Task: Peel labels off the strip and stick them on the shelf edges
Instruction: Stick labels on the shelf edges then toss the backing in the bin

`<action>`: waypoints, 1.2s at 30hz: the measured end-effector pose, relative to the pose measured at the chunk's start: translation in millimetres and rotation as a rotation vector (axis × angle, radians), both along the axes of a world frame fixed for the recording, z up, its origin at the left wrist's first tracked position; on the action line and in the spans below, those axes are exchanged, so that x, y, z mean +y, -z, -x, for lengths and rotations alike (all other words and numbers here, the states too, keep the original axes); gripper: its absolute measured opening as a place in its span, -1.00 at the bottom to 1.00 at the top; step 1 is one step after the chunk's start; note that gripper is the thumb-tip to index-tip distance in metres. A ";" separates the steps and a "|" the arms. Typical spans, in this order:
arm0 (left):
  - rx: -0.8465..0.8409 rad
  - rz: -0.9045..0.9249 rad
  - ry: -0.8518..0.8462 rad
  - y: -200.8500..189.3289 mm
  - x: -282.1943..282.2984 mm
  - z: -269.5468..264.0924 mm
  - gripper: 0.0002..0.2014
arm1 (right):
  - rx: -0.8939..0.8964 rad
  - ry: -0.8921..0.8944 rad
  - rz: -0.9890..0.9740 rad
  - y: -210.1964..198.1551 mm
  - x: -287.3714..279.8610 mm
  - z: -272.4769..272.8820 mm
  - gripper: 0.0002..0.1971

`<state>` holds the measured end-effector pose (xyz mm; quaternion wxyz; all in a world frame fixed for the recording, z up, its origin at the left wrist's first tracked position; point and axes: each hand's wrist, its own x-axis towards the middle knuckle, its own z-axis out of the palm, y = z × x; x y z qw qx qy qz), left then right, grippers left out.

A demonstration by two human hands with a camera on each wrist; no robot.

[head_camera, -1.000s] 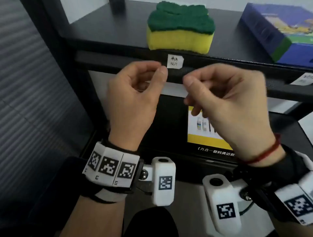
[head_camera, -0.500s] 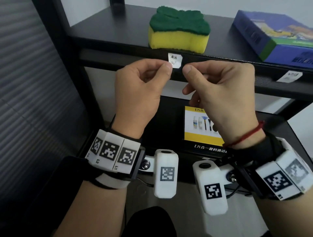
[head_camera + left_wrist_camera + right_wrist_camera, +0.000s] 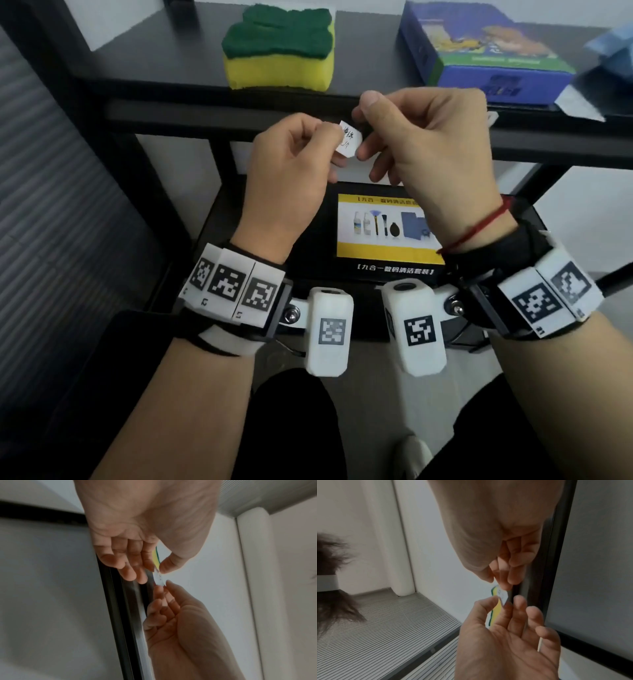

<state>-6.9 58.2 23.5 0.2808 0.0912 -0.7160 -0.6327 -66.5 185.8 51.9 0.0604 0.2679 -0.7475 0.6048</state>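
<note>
A small white handwritten label hangs tilted in front of the black shelf edge, just below the sponge. My left hand pinches its left edge between thumb and forefinger. My right hand has its fingers curled, with its thumb and forefinger tips on the label's right edge. In the left wrist view the left hand nips the label and the right hand meets its other end. The right wrist view shows the label between the right hand and the left hand.
A yellow and green sponge and a blue box sit on the upper shelf. Another white label shows on the shelf edge behind my right hand. On the lower shelf lies a black box with a yellow picture.
The label stood upright at the shelf edge between my fingertips; now it is tilted and lower. My right hand has closed in on its right edge.
</note>
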 end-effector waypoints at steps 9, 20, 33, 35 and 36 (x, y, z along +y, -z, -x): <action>-0.131 -0.052 0.064 -4.6 66.4 32.9 -0.68 | -0.223 0.187 0.041 25.7 82.0 9.7 -0.70; -0.100 -0.011 0.078 -0.5 77.8 34.3 -0.79 | -0.233 0.307 0.259 28.8 93.5 18.0 -0.91; -0.094 -0.038 0.078 3.9 78.1 26.0 -0.87 | -0.337 0.226 0.312 22.5 85.7 20.0 -0.91; -0.097 -0.046 0.076 3.1 78.5 25.5 -0.87 | -0.350 0.222 0.313 21.0 85.4 20.7 -0.88; -0.100 -0.052 0.076 2.4 79.0 25.3 -0.87 | -0.353 0.217 0.312 20.1 85.5 20.1 -0.87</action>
